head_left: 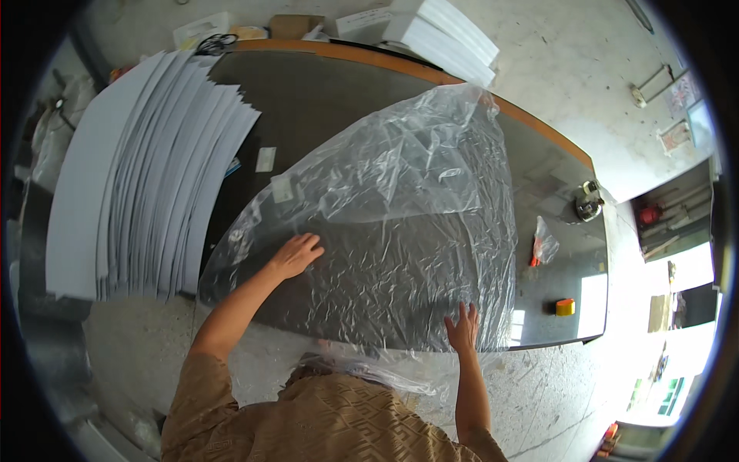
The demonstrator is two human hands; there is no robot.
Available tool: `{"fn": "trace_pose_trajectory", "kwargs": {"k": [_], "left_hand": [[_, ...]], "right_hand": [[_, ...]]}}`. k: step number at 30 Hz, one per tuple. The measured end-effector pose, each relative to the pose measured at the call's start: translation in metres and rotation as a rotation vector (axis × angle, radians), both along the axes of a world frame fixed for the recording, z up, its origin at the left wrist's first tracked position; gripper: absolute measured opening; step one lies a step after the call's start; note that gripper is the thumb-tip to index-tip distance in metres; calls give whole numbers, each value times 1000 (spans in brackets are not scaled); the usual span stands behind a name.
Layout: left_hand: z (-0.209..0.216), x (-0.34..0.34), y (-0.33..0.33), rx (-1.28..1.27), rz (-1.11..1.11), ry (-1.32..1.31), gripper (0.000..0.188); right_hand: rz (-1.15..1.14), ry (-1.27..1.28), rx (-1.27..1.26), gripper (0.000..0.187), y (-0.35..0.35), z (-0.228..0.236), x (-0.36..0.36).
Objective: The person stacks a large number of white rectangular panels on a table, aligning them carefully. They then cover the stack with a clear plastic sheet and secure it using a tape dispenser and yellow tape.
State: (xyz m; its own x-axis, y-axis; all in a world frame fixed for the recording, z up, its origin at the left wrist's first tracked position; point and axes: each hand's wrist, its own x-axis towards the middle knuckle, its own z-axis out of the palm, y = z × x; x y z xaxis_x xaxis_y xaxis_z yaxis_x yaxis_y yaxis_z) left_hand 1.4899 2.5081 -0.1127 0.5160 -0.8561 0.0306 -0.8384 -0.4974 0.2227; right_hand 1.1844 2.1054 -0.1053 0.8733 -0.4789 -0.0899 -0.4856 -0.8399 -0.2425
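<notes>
A clear, crinkled plastic sheet covered the middle of the dark, glossy tabletop. I had the left hand and right hand on its near half, each grip open, perhaps steadying it.

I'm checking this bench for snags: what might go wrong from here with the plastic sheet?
The clear plastic sheet is wrinkled near the right hand, so it might bunch further if pushed. It also hangs over the near edge of the table by the person's shirt, where it could catch. Its left end lies close to the fanned white sheets, so a tug might disturb them.
</notes>
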Motion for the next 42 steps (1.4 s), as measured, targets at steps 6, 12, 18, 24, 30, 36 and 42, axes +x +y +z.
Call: {"fn": "trace_pose_trajectory", "kwargs": {"k": [6,12,18,24,30,36,42], "left_hand": [[12,133,-132,55,-228,-293,35],[5,366,-46,-101,436,-259,51],[-44,488,66,-361,1142,479,40],[62,359,-78,-794,433,-256,20],[65,213,-120,58,-214,-46,36],[25,269,-111,350,128,-111,51],[3,346,-58,95,414,-254,5]], "right_hand": [[-285,189,-49,68,-16,-17,39],[-389,297,-27,66,0,-15,30],[-388,396,31,63,1,-2,46],[-398,76,-88,39,-9,20,66],[-138,-53,-68,51,-56,13,140],[56,-95,-135,58,-111,-15,245],[247,-56,-126,57,-117,8,364]]}}
